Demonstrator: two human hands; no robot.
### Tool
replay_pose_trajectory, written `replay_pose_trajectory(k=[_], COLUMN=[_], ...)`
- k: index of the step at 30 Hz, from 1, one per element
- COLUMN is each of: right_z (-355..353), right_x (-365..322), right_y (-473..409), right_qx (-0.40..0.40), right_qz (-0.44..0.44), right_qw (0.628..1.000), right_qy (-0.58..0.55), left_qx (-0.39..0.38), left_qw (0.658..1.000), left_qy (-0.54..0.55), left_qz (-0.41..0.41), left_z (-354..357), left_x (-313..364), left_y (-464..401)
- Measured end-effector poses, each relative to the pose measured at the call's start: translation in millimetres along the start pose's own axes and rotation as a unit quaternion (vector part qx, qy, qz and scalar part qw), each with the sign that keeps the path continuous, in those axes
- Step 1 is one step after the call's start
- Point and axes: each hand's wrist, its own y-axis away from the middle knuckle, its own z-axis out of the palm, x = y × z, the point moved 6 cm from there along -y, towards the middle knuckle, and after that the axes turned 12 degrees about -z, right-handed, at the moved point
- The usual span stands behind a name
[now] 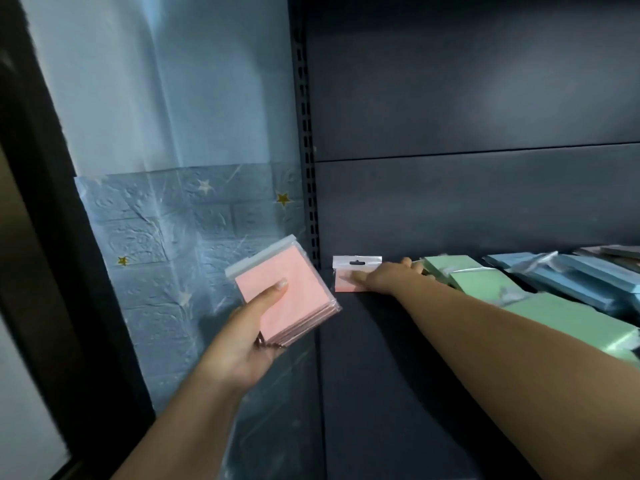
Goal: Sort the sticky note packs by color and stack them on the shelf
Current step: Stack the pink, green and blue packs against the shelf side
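pink packs (287, 299) in left hand (242, 344); right hand (388, 277) prob holds 1 pink pack (346, 277).

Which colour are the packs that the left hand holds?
Pink: the packs in the left hand, seen in the head view.

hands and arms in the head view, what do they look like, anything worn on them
Both are bare. The left hand and the right hand show no gloves, rings or bracelets that can be made out. Both forearms are uncovered right to the bottom edge of the frame, with no sleeve, cuff or watch in sight. The left thumbnail is short and unpainted, as far as the picture shows.
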Motion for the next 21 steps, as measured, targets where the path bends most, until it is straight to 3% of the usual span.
replay_pose_trajectory(k=[5,11,21], right_z=[10.3,8.8,-19.4], right_x=[0.0,1.5,7.5], right_y=[-25.2,-18.5,26.1], right_qx=[-0.027,-0.011,0.121], right_qz=[-0.019,-0.052,-0.061], right_qw=[0.999,0.972,0.89], right_qy=[-0.005,-0.229,-0.435], left_qx=[0.014,-0.004,0.01], left_qw=[0.999,0.999,1.0], left_qy=[0.034,0.027,0.019], left_qz=[-0.028,-0.029,-0.021], left_z=[-4.3,-4.9,-4.1], left_x=[1.2,1.5,1.0], left_y=[-7.5,-4.9,-6.2])
